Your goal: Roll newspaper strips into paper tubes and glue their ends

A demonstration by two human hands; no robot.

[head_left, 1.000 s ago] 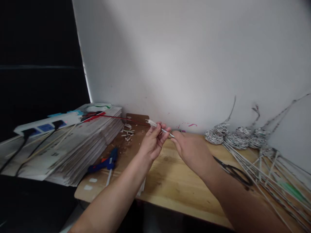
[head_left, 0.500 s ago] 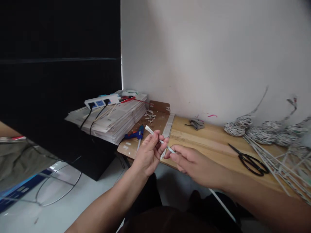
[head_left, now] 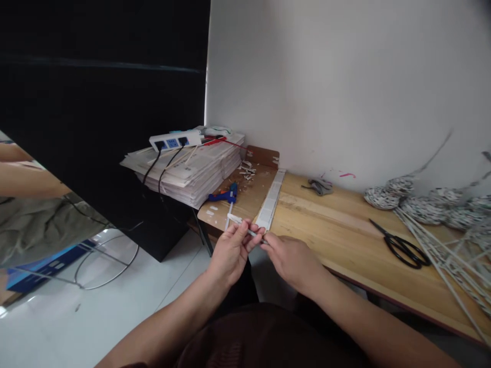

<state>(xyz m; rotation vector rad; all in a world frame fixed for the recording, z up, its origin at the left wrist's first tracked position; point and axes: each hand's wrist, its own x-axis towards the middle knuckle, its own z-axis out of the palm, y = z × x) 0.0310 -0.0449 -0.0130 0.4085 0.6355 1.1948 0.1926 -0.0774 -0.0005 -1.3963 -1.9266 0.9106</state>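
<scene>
Both hands hold one thin rolled paper tube [head_left: 235, 219] in front of me, close to the table's front edge. Its flattened pale end sticks out past the thumb of my left hand [head_left: 233, 249], whose thumb and fingers pinch it. My right hand [head_left: 292, 261] grips the tube just beside the left fingers and hides the rest of it. Beyond the tube end, a blue glue gun [head_left: 229, 195] lies on a brown board [head_left: 249, 190]. A printed paper strip [head_left: 270, 202] runs along the board's right side.
A stack of paper sheets [head_left: 207, 179] carries a white power strip [head_left: 175, 141]. On the wooden table [head_left: 330, 220] lie black scissors [head_left: 404, 248], a grey cloth [head_left: 320, 186], woven paper pieces [head_left: 422, 207] and several paper tubes [head_left: 456, 266]. A black panel [head_left: 115, 128] stands left; another person's arm [head_left: 32, 176] shows beyond it.
My right hand has turned and closed in beside the left fingers. The tube's trailing length, seen below the right forearm before, is now hidden. The view has shifted slightly left.
</scene>
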